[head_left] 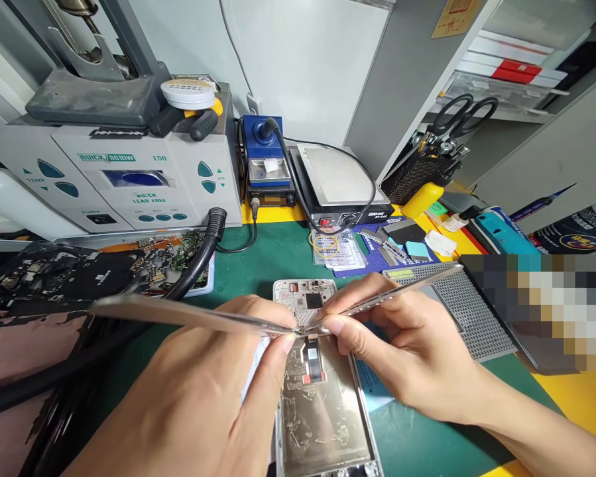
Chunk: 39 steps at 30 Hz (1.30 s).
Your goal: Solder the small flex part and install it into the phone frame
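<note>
A disassembled smartphone lies lengthwise before me, its metal inner plate bare and a whitish board section at the top end. A black flex cable with reddish ends lies on the plate. My left hand pinches silvery metal tweezers, whose wide end points left. In my right hand is a second pair of tweezers, held like a pen and slanting up to the right. Both tips meet at the phone's upper middle, just above the cable. Whatever lies between the tips is too small to make out.
A hot air station stands at back left, its black hose curving down past my left arm. Circuit boards lie at left. Behind the phone are a soldering station and a heating plate. A perforated metal plate lies right.
</note>
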### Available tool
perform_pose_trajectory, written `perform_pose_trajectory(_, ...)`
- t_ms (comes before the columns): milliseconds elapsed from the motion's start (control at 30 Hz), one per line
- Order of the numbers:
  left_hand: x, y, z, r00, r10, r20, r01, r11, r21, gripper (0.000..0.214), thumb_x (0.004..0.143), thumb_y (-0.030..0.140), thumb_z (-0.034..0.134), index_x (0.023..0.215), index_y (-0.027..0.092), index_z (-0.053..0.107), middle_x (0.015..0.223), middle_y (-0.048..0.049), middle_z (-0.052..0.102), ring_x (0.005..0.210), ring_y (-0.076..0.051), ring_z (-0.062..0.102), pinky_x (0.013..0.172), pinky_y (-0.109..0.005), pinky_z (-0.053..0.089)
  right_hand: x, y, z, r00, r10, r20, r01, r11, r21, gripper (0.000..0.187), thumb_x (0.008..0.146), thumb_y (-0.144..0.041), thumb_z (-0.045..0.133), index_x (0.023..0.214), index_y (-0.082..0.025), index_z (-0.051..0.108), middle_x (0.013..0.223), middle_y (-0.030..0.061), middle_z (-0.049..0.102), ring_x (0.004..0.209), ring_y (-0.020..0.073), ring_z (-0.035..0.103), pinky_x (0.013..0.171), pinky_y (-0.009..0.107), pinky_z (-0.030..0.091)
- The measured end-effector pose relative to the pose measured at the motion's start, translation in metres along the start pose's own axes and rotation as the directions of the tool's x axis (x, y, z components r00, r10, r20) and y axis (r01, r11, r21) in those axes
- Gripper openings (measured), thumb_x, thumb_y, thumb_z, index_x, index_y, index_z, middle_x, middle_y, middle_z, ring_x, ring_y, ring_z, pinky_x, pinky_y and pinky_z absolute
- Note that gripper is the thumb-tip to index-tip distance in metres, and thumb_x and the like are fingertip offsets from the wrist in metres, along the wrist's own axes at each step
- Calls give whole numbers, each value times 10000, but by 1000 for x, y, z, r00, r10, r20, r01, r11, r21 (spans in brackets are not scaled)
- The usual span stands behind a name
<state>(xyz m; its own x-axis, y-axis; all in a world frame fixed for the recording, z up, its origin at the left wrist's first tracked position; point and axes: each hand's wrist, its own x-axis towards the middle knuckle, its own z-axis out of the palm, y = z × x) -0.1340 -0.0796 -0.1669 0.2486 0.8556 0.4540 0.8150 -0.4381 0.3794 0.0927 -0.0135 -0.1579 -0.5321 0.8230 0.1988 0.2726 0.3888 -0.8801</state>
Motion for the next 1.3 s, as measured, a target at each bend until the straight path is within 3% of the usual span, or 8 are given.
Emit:
perform_pose_trajectory(400, 3, 2, -2, 1000, -23, 17, 23, 1000, 7, 294, 889, 259, 583, 1171, 271, 667, 1027, -21, 791, 849, -201, 761, 789, -262, 605, 0, 0, 0, 998, -54, -24, 53, 997, -51, 75, 975, -169, 642, 948, -178, 711, 910, 13, 730, 798, 104, 697, 703, 196, 555)
perform_pose_trajectory(533, 6, 3, -1, 1000, -24, 17, 24, 1000, -10, 294, 893, 228, 569, 1172, 284, 644, 1023, -14, 785, 843, -198, 754, 823, -266, 601, 1, 1, 0, 999, 30, -34, -29, 999, 47, 97, 981, -205, 641, 911, -190, 707, 849, 3, 706, 675, 93, 667, 613, 198, 545)
perform_pose_trajectory(700, 1, -3, 7, 998, -31, -60, 26, 997, -77, 216, 951, 161, 515, 1076, 304, 618, 962, 46, 764, 864, -131, 742, 810, -181, 563, 6, 0, 0, 966, 63, -251, -15, 982, 189, 131, 946, -289, 696, 876, -184, 663, 740, 3, 675, 540, 106, 631, 488, 220, 506)
perform_pose_trajectory(800, 5, -9, 11, 995, 68, -74, -71, 996, -47, 195, 960, 184, 506, 1066, 290, 630, 963, 42, 779, 855, -139, 754, 798, -187, 567, 10, -3, -9, 912, 56, -406, 17, 985, 174, 269, 976, -445, 621, 872, -198, 603, 574, -34, 603, 471, 129, 589, 483, 260, 503)
perform_pose_trajectory(933, 17, -11, 12, 987, 89, -132, -103, 989, -109, 167, 956, 189, 499, 934, 267, 645, 835, 31, 779, 712, -141, 756, 625, -170, 564, 15, -14, -47, 775, 29, -631, -18, 1000, 24, 387, 955, -556, 599, 848, -184, 609, 563, -20, 613, 507, 147, 601, 550, 287, 529)
perform_pose_trajectory(1067, 20, -11, 13, 992, 70, -106, -89, 978, -187, 200, 967, 234, 472, 897, 243, 659, 840, -23, 788, 732, -175, 771, 604, -201, 574, 25, -20, -107, 672, 70, -737, -164, 985, -57, 332, 970, -456, 629, 891, -134, 648, 653, 26, 677, 622, 170, 686, 653, 299, 571)
perform_pose_trajectory(1200, 16, -12, 17, 1000, 13, -25, -18, 976, -217, 230, 971, 267, 457, 884, 233, 667, 851, -53, 786, 769, -210, 772, 641, -254, 584, 60, -12, -162, 688, 148, -710, -346, 927, -143, 211, 1002, -324, 635, 1073, -126, 657, 909, 30, 710, 738, 147, 700, 689, 313, 603)
perform_pose_trajectory(1300, 14, -13, 18, 1000, -10, 11, 12, 969, -246, 230, 981, 274, 449, 886, 238, 656, 853, -45, 772, 770, -198, 761, 651, -252, 570, 90, -7, -183, 716, 185, -674, -454, 855, -248, 252, 994, -333, 650, 1155, -139, 661, 1091, 68, 701, 897, 185, 702, 780, 366, 610)
